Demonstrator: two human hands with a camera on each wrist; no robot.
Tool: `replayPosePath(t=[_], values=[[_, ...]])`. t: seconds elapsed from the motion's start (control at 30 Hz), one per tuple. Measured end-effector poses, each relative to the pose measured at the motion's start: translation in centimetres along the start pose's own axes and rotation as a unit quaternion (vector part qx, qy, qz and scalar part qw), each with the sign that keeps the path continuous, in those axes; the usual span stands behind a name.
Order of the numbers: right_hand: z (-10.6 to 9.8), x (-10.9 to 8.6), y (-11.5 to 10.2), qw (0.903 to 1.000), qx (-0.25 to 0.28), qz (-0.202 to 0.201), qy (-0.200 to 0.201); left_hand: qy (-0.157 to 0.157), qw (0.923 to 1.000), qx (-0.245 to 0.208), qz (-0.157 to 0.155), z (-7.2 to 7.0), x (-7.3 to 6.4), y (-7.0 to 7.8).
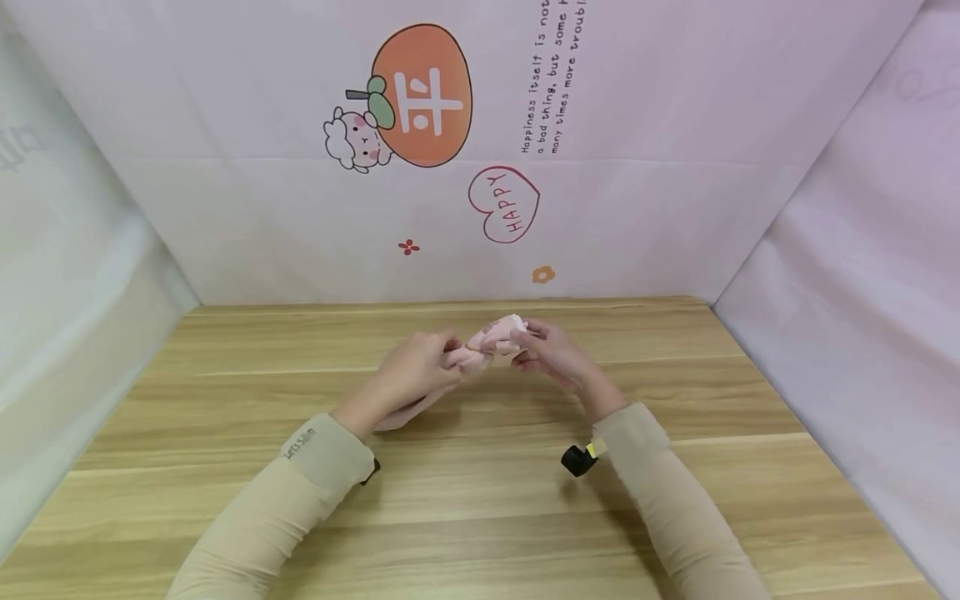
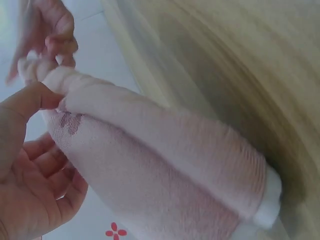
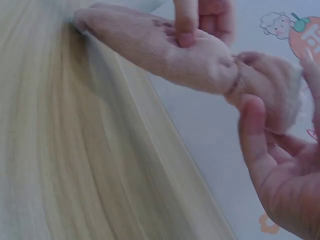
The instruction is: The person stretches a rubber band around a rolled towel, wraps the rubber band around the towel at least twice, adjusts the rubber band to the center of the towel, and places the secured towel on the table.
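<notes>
A soft pink towel [image 1: 495,335] with darker printed marks is held above the table in a long, gathered strip. My left hand [image 1: 412,365] pinches it near its middle, thumb and finger on the fabric. At the far right end, my right hand [image 1: 558,354] holds the bunched part beside a white edge. The right wrist view shows a tight crease in the towel [image 3: 200,65] between the hands, and the right thumb [image 3: 253,117] against the gathered end. In the left wrist view, the loose end hangs wider, with a ribbed band and white trim [image 2: 270,200].
The wood-grain table [image 1: 465,533] lies beneath both forearms. A white printed backdrop [image 1: 262,225] rises along its far edge, and white cloth walls [image 1: 862,275] stand on both sides. A black wrist device [image 1: 579,461] sits under the right cuff.
</notes>
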State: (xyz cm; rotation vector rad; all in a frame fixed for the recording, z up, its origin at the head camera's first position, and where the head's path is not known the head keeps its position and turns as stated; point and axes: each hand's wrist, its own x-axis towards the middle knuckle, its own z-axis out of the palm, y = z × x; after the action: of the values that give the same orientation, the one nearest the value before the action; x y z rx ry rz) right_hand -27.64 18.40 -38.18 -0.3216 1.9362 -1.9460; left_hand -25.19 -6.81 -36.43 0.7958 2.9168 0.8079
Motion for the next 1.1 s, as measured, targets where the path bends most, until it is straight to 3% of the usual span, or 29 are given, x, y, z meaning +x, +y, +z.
replayPosePath(t=[0.17,0.37,0.63,0.8,1.1], values=[[-0.4,-0.2,0.4,0.9991,0.003,0.002,-0.043,-0.033,0.9990,-0.031,-0.003,-0.7,0.0,-0.9],[1.4,0.3,0.9,0.9987,-0.044,-0.011,0.025,-0.061,0.9960,-0.065,-0.002,-1.2,0.2,-1.5],[3.2,0.8,0.8,0.9921,-0.010,-0.053,0.114,-0.086,0.9889,-0.114,0.041,-2.0,0.5,-2.4],[3.2,0.9,0.8,0.9902,-0.011,-0.055,0.128,-0.111,0.9820,-0.143,0.054,-2.6,0.5,-2.8],[2.9,0.7,0.8,0.9907,0.024,-0.026,0.132,-0.132,0.9795,-0.141,0.056,-2.7,0.9,-2.6]])
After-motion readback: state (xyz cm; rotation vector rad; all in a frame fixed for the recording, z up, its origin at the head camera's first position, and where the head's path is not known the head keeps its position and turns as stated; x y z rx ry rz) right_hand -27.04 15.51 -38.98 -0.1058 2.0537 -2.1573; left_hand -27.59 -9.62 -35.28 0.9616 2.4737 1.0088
